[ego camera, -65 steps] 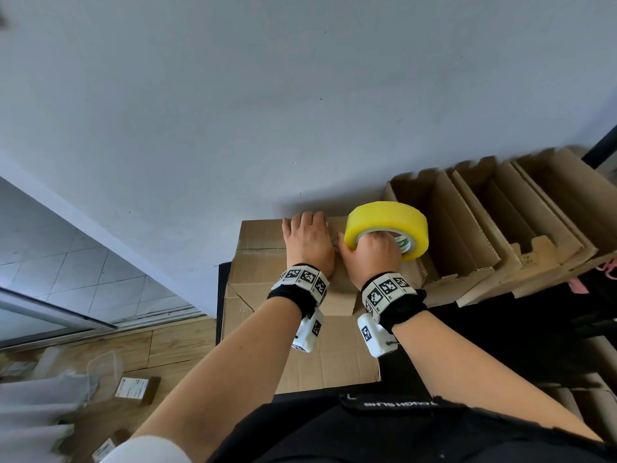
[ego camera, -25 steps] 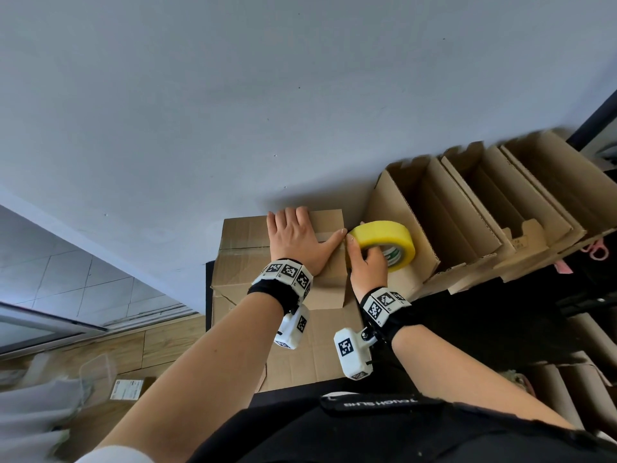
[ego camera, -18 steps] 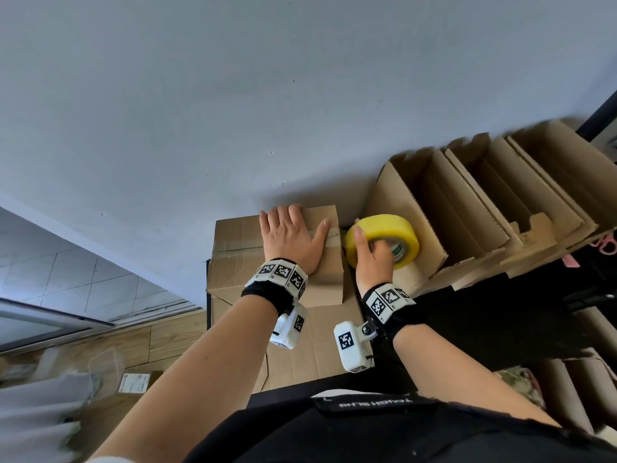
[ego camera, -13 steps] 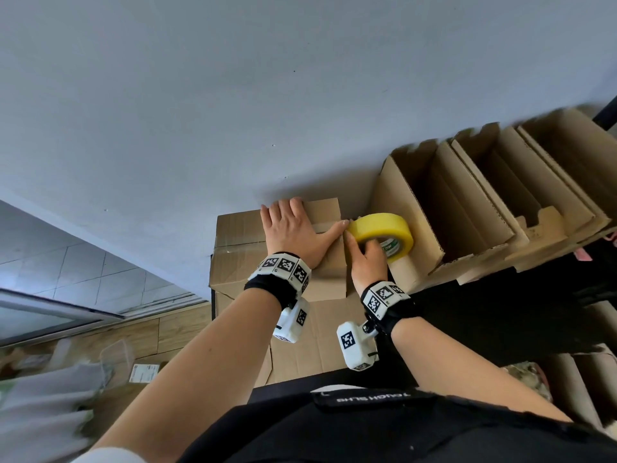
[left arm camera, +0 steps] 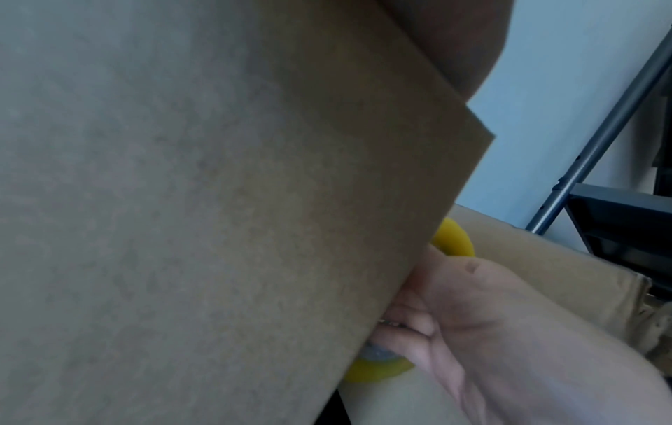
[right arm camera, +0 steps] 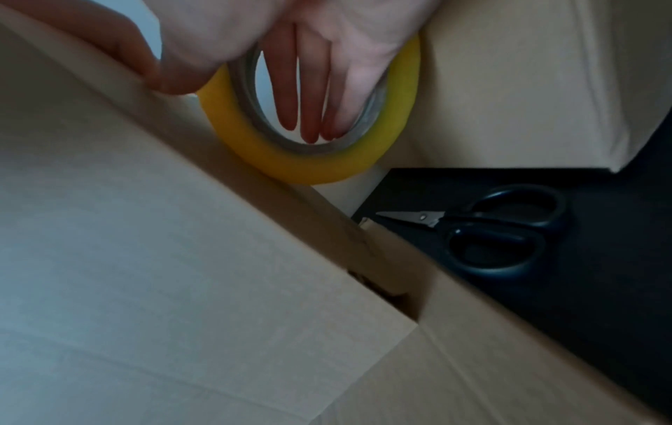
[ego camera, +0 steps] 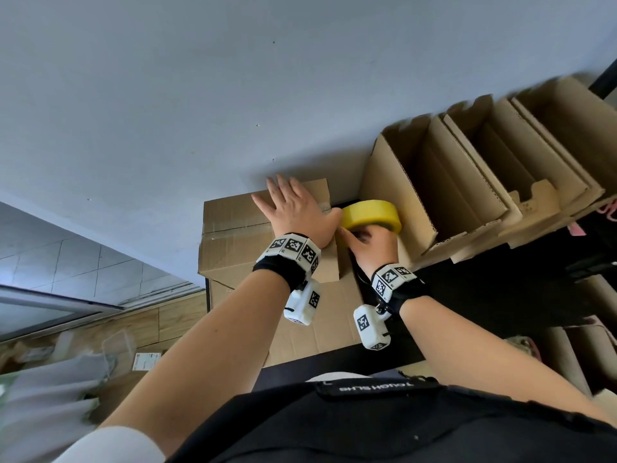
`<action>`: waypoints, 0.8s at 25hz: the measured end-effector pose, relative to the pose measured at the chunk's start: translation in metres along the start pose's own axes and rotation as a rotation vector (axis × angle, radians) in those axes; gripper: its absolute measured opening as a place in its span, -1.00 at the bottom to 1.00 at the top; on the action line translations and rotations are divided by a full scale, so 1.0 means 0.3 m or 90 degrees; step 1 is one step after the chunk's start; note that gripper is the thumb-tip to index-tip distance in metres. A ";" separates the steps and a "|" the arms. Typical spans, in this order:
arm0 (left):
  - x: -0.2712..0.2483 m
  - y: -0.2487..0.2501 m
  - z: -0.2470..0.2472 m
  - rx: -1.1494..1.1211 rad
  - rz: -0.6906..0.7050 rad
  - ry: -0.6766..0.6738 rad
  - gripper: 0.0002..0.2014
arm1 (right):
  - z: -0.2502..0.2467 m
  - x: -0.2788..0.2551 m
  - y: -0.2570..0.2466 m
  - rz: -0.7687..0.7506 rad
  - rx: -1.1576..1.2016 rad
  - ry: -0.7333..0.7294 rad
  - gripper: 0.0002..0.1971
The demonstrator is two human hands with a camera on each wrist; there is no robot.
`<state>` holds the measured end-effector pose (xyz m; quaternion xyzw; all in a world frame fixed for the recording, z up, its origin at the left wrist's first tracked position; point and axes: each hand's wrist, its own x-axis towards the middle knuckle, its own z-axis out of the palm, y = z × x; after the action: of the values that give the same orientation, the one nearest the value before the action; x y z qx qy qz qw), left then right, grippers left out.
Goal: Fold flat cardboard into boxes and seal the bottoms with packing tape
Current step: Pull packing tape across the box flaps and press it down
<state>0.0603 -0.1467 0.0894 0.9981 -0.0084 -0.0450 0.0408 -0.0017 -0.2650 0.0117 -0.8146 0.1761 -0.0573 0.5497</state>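
Since the frame half a second back, the yellow tape roll (ego camera: pixel 372 213) has dropped lower against the right edge of the box (ego camera: pixel 240 242), and the right hand (ego camera: pixel 372 243) has turned further under it. Nearest the camera, below the box, a flat sheet of cardboard (ego camera: pixel 325 325) lies on the dark work surface (ego camera: pixel 467 295). On that surface, just right of the box's near corner, black-handled scissors (right arm camera: pixel 483 230) lie untouched. On top of the box, the left hand (ego camera: pixel 293 210) presses flat, fingers straight and slightly spread over the closed flaps, thumb reaching to the box's right edge beside the roll. A strip of clear tape (ego camera: pixel 233 225) already runs along the seam to the left of that hand. At the box's right edge the right hand holds the roll with fingers (right arm camera: pixel 309 86) threaded through its core and the thumb lying on the outside. Beyond and to the right of the box, a row of finished open boxes (ego camera: pixel 484 182) leans against the wall (ego camera: pixel 233 95).

The likely trouble: if the left hand eases its pressure while the roll pulls down the side, the flaps may spring apart or the strip lift and wrinkle. With the scissors out of hand, tearing the tape free could leave a ragged, unstuck tail.
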 end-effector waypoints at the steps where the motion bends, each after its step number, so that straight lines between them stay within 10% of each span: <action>1: 0.002 0.003 0.000 0.002 -0.002 -0.001 0.00 | -0.008 -0.011 0.014 -0.007 -0.021 0.010 -0.69; 5: 0.006 0.008 0.002 0.009 -0.003 -0.008 0.00 | -0.025 -0.048 0.083 0.045 -0.195 0.002 -0.50; 9: 0.002 0.009 0.005 0.014 -0.002 0.000 -0.02 | -0.014 -0.052 0.161 0.161 -0.471 -0.122 -0.79; 20: 0.007 0.005 0.020 0.028 0.000 -0.007 -0.08 | 0.045 -0.046 0.218 0.187 -0.538 -0.231 -0.73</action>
<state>0.0619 -0.1488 0.0834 0.9985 -0.0093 -0.0504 0.0187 -0.0253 -0.2701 -0.0520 -0.9299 0.1987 0.2404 0.1948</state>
